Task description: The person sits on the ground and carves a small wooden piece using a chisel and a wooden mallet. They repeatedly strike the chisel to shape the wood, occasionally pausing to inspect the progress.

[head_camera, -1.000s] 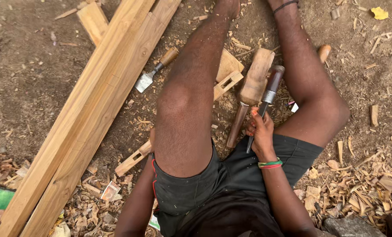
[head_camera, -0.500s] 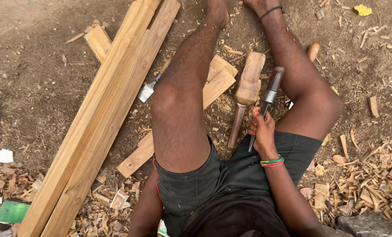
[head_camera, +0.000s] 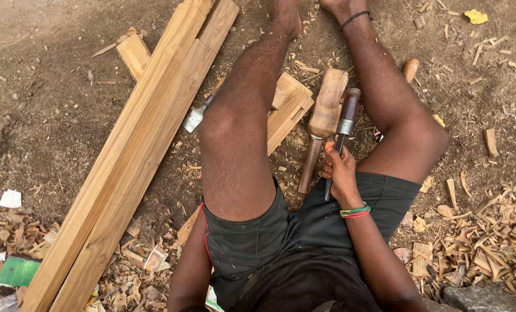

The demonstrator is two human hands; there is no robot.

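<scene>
At the bottom centre of the frame the person sits on the ground in dark shorts, legs stretched toward the top edge. The right hand [head_camera: 343, 173], just right of centre, is closed around the steel blade of a chisel with a dark reddish-brown handle and a metal ferrule [head_camera: 343, 127]; the handle points up the frame and the blade tip points back toward the lap. A green-and-red band sits on that wrist. The left arm runs down the lower left of the body; its hand is hidden beneath the thigh, so whether it is open or closed cannot be told.

Just left of the chisel, between the legs, lies a pale wooden mallet with a blocky head and a darker round handle [head_camera: 322, 124]. It rests on the ground, untouched. Behind it a short notched wooden block [head_camera: 289, 110] passes under the left leg. A second chisel with a bright flat blade [head_camera: 195, 118] lies left of that knee.

Two long pale timber rails [head_camera: 136, 156] run side by side from lower left to top centre. Wood shavings [head_camera: 489, 248] are heaped at lower right, which suggests considerable cutting is done; the block carries cut notches, and no striking is under way.
</scene>
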